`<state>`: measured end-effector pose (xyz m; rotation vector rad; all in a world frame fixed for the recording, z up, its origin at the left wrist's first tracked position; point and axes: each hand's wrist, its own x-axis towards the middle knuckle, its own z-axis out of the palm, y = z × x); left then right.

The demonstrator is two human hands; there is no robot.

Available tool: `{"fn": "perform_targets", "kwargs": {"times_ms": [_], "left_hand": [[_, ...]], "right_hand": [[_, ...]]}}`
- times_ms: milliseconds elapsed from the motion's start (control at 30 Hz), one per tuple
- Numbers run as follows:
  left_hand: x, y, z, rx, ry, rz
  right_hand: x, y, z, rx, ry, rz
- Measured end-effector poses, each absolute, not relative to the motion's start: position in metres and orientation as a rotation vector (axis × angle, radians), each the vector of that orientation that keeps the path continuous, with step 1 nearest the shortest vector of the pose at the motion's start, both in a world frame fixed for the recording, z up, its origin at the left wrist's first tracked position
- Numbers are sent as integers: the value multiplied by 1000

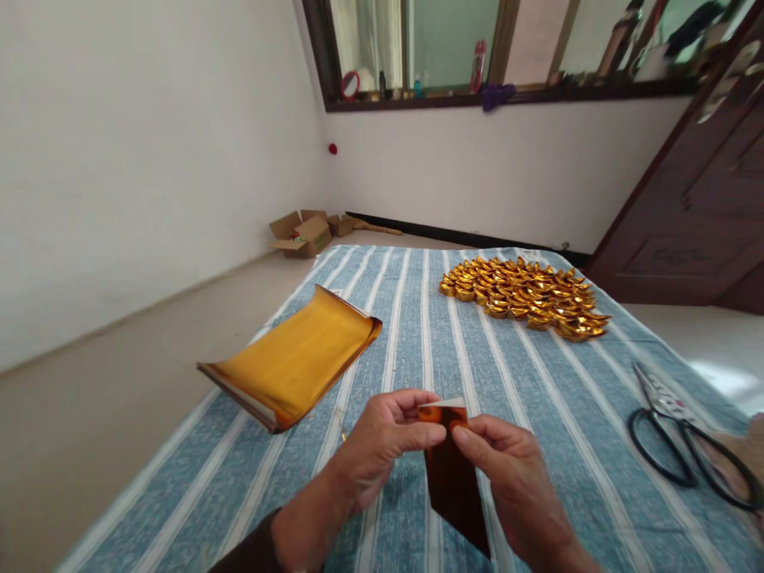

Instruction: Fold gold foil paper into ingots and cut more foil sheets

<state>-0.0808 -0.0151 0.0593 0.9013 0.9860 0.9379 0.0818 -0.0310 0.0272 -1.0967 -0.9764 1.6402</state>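
Folded sheet: you hold a narrow, dark gold-brown foil paper strip [452,469] in the air above the near edge of the blue-and-white striped cloth [525,398]; its white-backed top fold sits between your fingertips.
Long axis: the foil paper strip runs from its pinched top end down and slightly to your right, toward your right wrist; the lower end hangs free.
Left hand [382,442]: thumb and forefinger are pinched on the top left corner of the strip, coming in from the left.
Right hand [513,469]: thumb and forefinger are pinched on the top right corner, just beside the left fingertips, nearly touching them; this hand also lies alongside the strip's length, so it is the nearer one to the free lower end.
Grip relation: both pinches sit at the top end, so the whole strip lies below and toward you from them.
Stack: a curled pile of flat golden foil sheets [292,358] lies near the left edge of the cloth, well apart from your left hand.
Finished pieces: a heap of shiny gold folded paper ingots [525,296] fills the far right part of the cloth.
Tool: black-handled metal scissors [680,438] rest at the right edge.
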Motion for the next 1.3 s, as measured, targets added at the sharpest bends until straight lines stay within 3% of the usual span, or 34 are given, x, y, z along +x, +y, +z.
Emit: {"fn": "perform_targets", "kwargs": {"times_ms": [200, 467, 700, 1300], "left_hand": [[-63, -26, 52, 766, 1021, 948], [-56, -22, 59, 862, 1070, 958], [-54, -18, 60, 892, 1063, 828], [-38, -12, 56, 779, 1161, 905]], "right_hand": [[79, -40, 23, -1148, -1087, 1563], [101, -28, 34, -1309, -1366, 1045], [104, -18, 38, -1066, -1272, 1265], [100, -20, 33, -1137, -922, 1442]]}}
